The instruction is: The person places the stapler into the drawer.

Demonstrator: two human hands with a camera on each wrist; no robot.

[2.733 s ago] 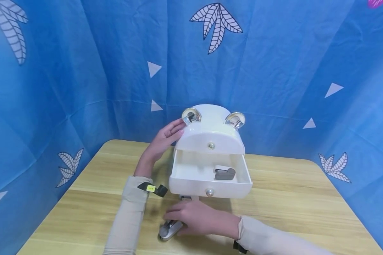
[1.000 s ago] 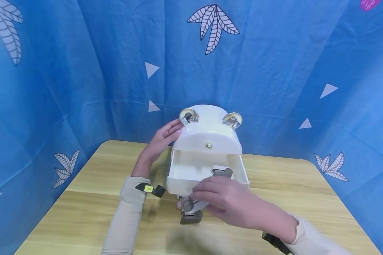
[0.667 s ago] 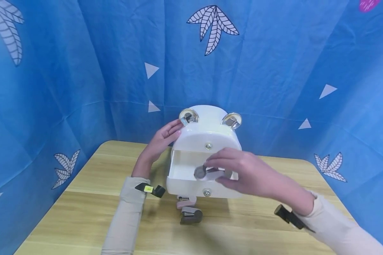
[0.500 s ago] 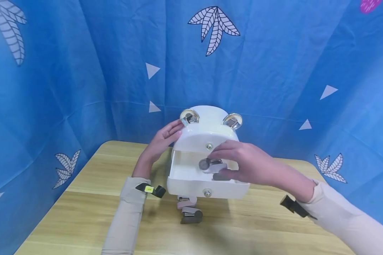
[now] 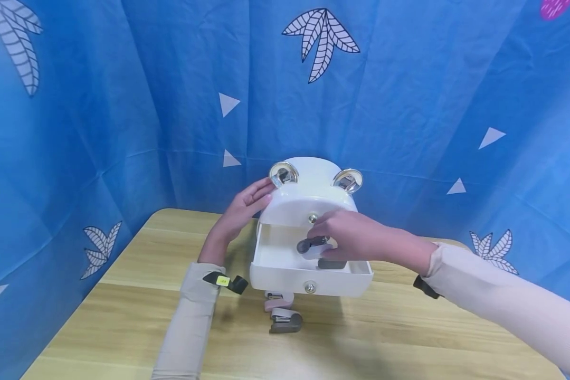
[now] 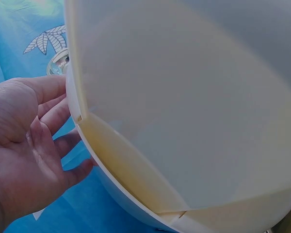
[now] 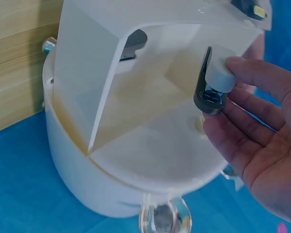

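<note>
Right hand (image 5: 349,234) pinches a white-and-grey stapler (image 7: 220,76) between thumb and fingers; left hand (image 5: 239,212), fingers loosely extended, touches the white cabinet (image 5: 310,179).

The right hand (image 5: 344,235) has swept its white-and-gray stapler (image 5: 315,247) up off the counter (image 5: 408,327), and now it's held over the open drawer (image 5: 280,277)! The right sleeve (image 5: 499,298), low down moments ago, stretches in from the side. The pink stapler (image 5: 279,301) and the dark gray stapler (image 5: 287,323) have come into full view; the stapler in the drawer (image 5: 331,264) has lost its white top behind the hand.
</note>
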